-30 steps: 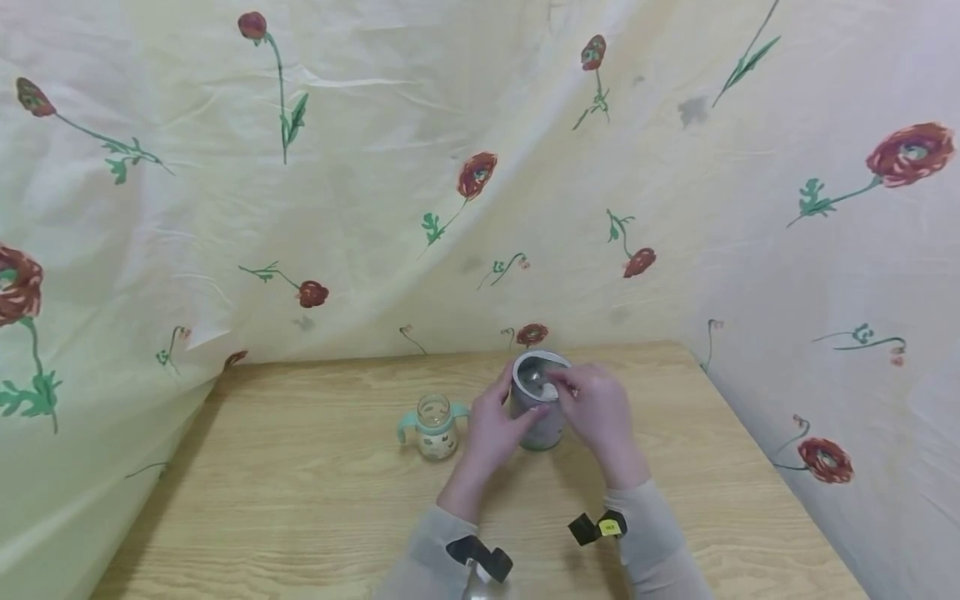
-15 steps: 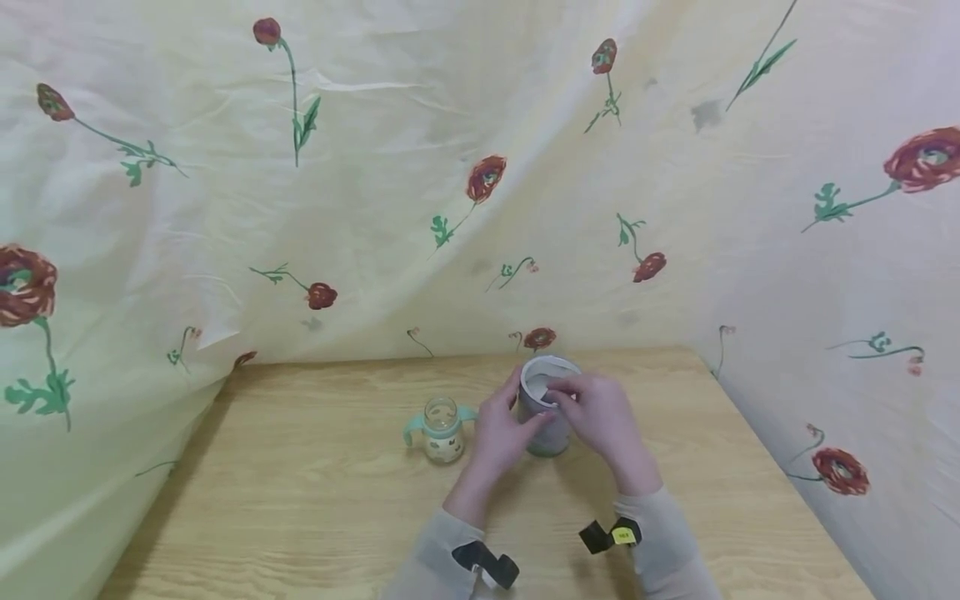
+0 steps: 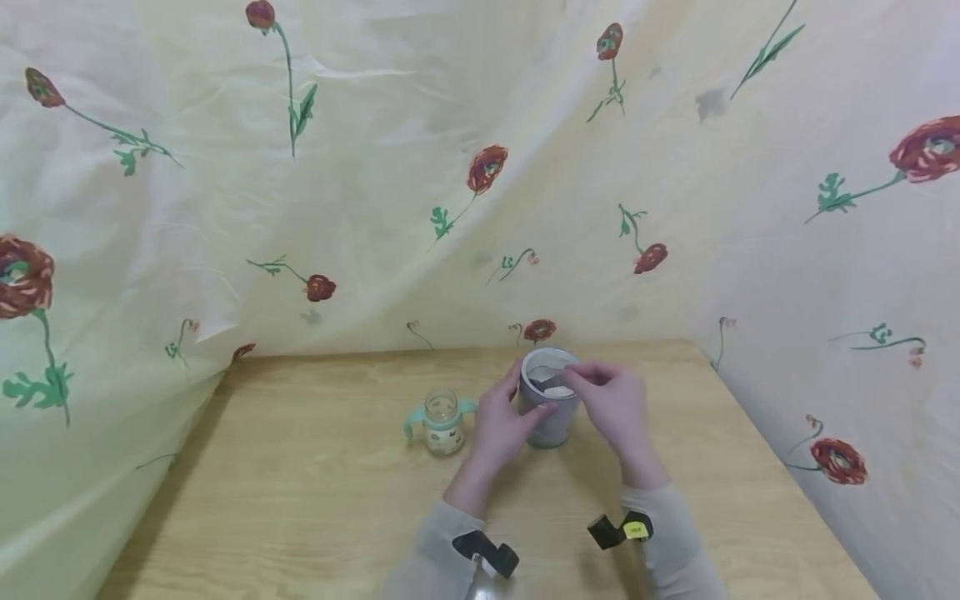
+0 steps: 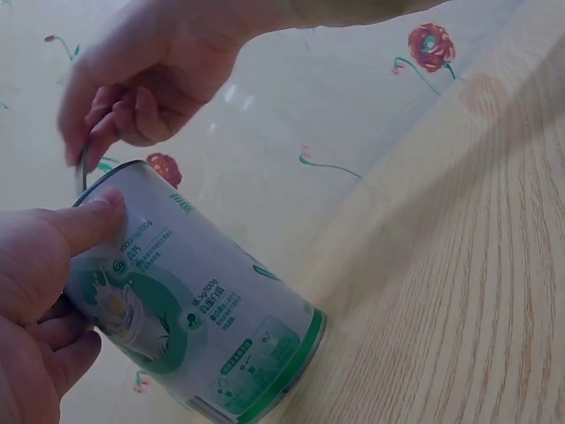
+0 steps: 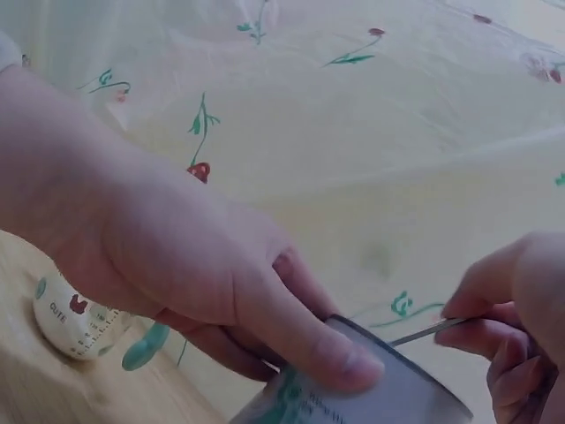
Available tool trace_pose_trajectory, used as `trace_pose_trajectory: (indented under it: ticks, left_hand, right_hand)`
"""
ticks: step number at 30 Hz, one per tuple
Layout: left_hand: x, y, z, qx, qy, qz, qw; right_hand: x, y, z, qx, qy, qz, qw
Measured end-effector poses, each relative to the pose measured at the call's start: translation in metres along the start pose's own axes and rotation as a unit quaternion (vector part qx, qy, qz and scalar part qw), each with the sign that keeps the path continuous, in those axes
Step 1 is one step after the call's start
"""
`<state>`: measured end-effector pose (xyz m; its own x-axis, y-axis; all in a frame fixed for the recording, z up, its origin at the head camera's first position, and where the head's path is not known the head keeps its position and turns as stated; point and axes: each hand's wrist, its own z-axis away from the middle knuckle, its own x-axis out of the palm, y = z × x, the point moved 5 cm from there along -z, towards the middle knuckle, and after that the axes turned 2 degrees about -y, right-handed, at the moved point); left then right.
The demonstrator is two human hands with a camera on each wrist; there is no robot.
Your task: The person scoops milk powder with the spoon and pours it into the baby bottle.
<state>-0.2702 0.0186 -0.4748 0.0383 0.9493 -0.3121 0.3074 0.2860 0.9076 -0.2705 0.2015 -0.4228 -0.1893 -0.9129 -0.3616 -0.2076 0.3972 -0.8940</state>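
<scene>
A milk powder can (image 3: pixel 551 418) with a green and white label and milk-splash picture stands open-topped on the table. My left hand (image 3: pixel 504 421) grips its left side, thumb (image 4: pixel 93 221) across the label near the rim. Between thumb and fingers my right hand (image 3: pixel 611 408) pinches a thin grey metal strip (image 5: pixel 419 335), which slants down past the can's rim. From above, a dark grey piece of it (image 3: pixel 546 383) shows against the pale inside of the can; its far end is hidden. A lidless baby bottle (image 3: pixel 444 429) with two turquoise handles stands left of the can.
The pale wooden table (image 3: pixel 315 492) ends at a back edge just behind the can. A flower-printed cloth (image 3: pixel 375 208) hangs behind and along both sides. Each sleeve carries a black wrist device, such as the one on the right arm (image 3: pixel 622 529).
The right hand has shifted slightly to the right at the can's mouth, and more of the grey strip shows. The can's inside looks paler than a second ago. The left hand keeps its grip.
</scene>
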Motion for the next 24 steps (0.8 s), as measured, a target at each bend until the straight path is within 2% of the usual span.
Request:
trace_pose_trajectory:
  ticks: [5,10,16,19,24]
  left_hand:
    - [0.002,0.0,-0.004,-0.007,0.0,-0.002,1.0]
    - [0.002,-0.001,-0.003,-0.013,0.003,0.011,0.9999]
    - [0.001,0.001,-0.003,-0.013,0.003,0.007,0.9999]
    - [0.0,0.001,-0.003,-0.01,0.004,0.0,0.9999]
    - [0.001,0.0,-0.003,-0.013,-0.001,0.001,0.9999]
  right_hand:
    - [-0.016,0.02,0.002,0.083,0.023,-0.061,0.9944]
    - [-0.026,0.038,0.009,0.142,0.026,-0.131,0.9809]
    - [-0.029,0.05,0.014,0.172,0.016,-0.222,0.9596]
    - [-0.03,0.05,0.014,0.179,0.006,-0.227,0.9574]
    - [-0.035,0.05,0.012,0.18,-0.008,-0.205,0.9619]
